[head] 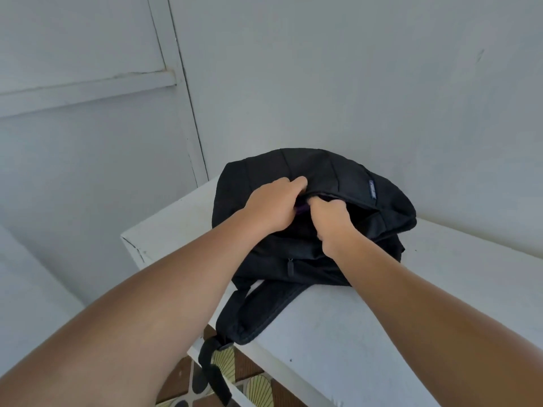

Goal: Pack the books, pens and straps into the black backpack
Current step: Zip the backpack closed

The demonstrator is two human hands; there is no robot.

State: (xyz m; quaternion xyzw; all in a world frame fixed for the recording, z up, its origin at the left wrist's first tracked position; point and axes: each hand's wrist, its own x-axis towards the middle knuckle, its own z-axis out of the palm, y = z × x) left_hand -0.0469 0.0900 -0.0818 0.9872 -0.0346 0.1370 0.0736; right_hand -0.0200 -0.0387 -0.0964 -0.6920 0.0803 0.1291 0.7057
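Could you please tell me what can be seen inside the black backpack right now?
Only a sliver of something purple shows in the black backpack opening, between the left hand and right hand. Both hands and dark fabric cover everything else inside.

The backpack [317,218] lies on the table [440,289], near its left end, close to the wall [352,69] behind. Your left hand [273,205] and right hand [332,223] meet on top of it. A strap [235,327] hangs over the table's front edge.

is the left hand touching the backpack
Touching. The head view shows the left hand lying on the backpack, its fingers curled over the upper edge of the opening, with no gap between them.
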